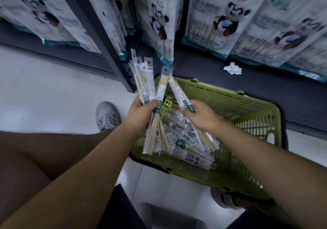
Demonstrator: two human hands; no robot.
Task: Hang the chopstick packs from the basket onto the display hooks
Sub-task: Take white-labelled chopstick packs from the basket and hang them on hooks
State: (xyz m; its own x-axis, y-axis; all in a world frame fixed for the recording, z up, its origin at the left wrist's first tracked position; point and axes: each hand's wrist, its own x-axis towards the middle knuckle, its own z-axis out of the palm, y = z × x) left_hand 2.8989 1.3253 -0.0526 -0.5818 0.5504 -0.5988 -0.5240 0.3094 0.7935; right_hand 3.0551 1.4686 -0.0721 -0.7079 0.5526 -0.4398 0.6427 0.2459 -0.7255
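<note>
Head view: a fan of packs (141, 80) is gripped in the left hand (141, 115), fingers curled round the near ends, hang-holes pointing far; one pack (178, 94), long axis likewise near-to-far, is pinched at its near end by the right hand (200, 115), just right of the fan, above the basket (247, 105), where spare packs (185, 140) lie flat.

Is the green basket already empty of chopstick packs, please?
No, many chopstick packs lie piled inside the green basket.

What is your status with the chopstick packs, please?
Left hand grips fanned clear-wrapped chopstick packs. Right hand pinches single pack over green plastic basket. Nothing in the way.
</note>
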